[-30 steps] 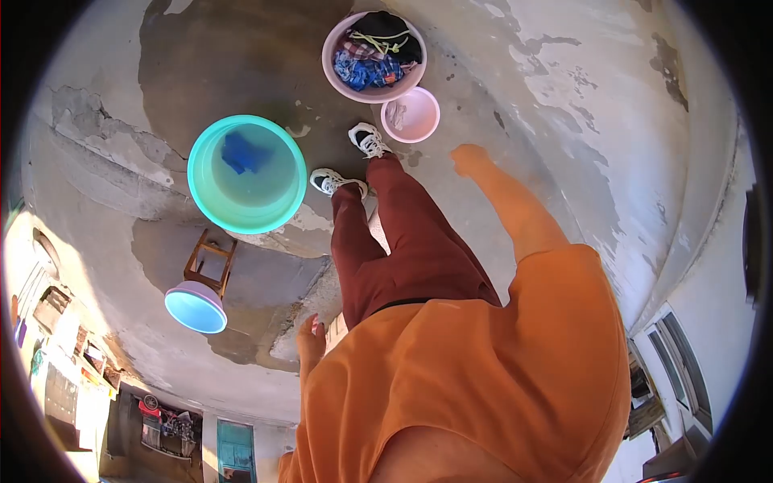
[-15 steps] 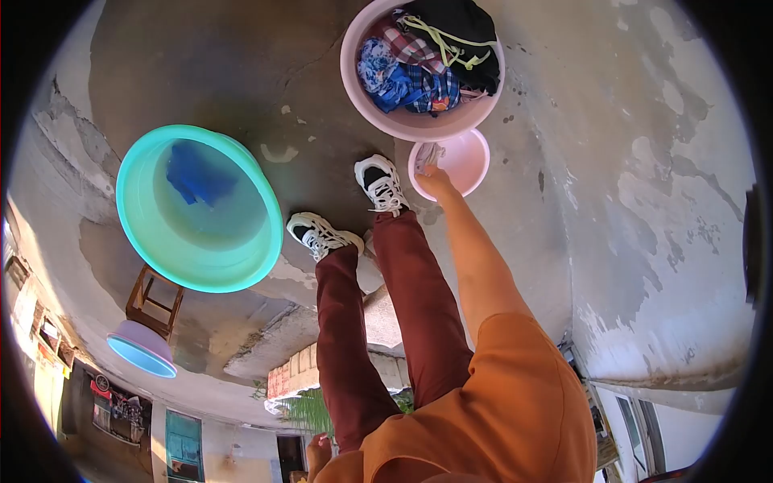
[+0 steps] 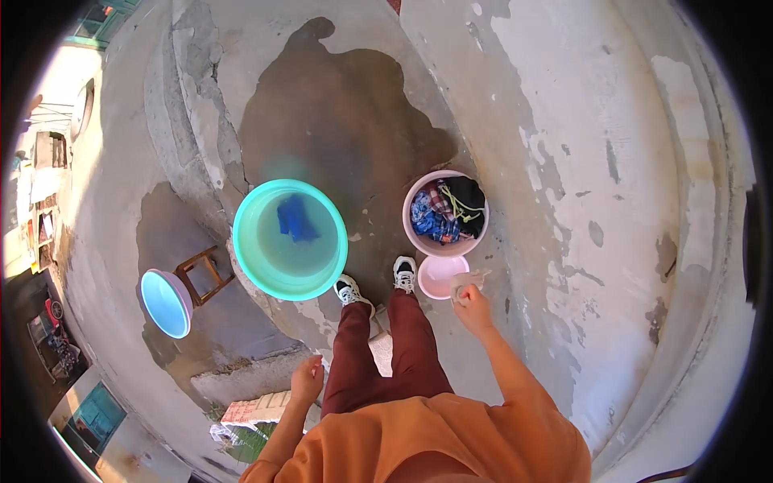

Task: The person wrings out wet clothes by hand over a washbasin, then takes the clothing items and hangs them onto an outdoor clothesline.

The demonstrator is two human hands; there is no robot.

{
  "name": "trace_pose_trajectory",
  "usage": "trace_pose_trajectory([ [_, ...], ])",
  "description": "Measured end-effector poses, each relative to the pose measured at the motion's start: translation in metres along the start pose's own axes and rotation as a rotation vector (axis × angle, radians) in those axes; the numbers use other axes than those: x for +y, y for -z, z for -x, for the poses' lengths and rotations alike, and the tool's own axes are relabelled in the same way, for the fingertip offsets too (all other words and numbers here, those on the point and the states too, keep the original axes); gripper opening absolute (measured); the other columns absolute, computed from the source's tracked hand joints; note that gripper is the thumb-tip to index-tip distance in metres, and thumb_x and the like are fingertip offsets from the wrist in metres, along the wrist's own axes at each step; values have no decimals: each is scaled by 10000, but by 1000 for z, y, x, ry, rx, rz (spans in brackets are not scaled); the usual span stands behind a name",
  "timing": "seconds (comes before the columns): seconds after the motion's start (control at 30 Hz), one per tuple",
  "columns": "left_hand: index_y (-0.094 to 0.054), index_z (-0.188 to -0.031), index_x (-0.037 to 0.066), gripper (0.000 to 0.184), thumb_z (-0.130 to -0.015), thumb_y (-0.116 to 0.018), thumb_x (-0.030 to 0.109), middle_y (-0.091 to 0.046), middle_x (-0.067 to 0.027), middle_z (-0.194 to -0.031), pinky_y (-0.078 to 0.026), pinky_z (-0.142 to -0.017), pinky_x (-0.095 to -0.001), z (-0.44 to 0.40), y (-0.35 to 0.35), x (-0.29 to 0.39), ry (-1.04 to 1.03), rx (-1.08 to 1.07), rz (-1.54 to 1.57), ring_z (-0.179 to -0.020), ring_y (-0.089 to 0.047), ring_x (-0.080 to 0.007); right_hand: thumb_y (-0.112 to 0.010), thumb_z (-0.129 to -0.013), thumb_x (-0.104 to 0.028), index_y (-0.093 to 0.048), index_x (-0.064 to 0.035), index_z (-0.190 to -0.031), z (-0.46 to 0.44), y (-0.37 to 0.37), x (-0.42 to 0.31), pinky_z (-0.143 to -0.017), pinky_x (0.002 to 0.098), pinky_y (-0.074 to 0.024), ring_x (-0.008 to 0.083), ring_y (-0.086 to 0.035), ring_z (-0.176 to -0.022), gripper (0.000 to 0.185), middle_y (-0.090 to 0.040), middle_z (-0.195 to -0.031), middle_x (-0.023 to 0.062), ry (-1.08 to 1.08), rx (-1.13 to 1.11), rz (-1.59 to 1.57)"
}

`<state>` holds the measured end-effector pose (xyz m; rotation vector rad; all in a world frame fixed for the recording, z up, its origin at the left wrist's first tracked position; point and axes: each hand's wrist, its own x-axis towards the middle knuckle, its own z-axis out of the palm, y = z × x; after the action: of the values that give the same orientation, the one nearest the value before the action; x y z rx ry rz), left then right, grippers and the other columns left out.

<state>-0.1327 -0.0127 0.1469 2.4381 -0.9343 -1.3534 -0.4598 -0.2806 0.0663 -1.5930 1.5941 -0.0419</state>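
While 1 pale cloth (image 3: 469,280) is pinched by the right hand (image 3: 473,310), extended forward-right near the small pink basin (image 3: 439,274), the left hand (image 3: 307,379) is held farther off, curled; whether gripping cannot be told.

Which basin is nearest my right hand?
The small pink basin, just beside your right hand. The larger pink basin with clothes is farther off; the green basin and blue basin are well left.
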Motion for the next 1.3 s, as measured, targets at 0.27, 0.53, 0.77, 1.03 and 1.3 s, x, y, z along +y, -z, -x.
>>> trace_pose_trajectory([
  [0.27, -410, -1297, 148, 781, -593, -748, 131, -432, -95, -1309, -283, -1002, -485, -56, 105, 291, -697, 24, -91, -1228, -385, -279, -624, -722, -48, -536, -66, -876, 10, 136, -260, -671, 250, -431, 96, -513, -749, 178, -538, -809, 7, 476, -641, -544],
  [0.53, -534, -1101, 57, 466, -645, -619, 13, -572, -130, -915, -466, -736, -355, -130, 256, 323, -655, 386, 388, -886, -558, -321, -696, -697, -19, -530, -39, -954, -96, 192, -478, -729, 246, -448, 112, -517, -857, 307, -528, -922, 29, 761, -603, -452],
  [0.77, -620, -839, 70, 192, -659, -572, 26, -567, -130, -911, -472, -728, -375, -209, 411, 356, -566, 344, 180, -860, -558, -300, -592, -803, -171, -562, -54, -927, -250, 194, -622, -732, 357, -437, 272, -536, -843, 174, -539, -905, 105, 1003, -684, 229],
  [1.03, -589, -908, 86, 223, -686, -573, 63, -581, -93, -968, -420, -852, -446, -323, 490, 378, -450, 489, -289, -960, -554, -292, -546, -867, -221, -610, -24, -835, -351, 178, -738, -682, 237, -428, 79, -519, -746, 210, -589, -887, 25, 904, -912, -12],
  [1.3, -543, -976, 90, 298, -712, -642, 185, -615, -110, -963, -381, -888, -494, -410, 566, 414, -120, 213, -66, -980, -569, -305, -542, -876, -281, -576, -65, -872, -465, 167, -868, -612, 215, -413, 38, -480, -721, 219, -537, -738, -35, 812, -1278, 49],
])
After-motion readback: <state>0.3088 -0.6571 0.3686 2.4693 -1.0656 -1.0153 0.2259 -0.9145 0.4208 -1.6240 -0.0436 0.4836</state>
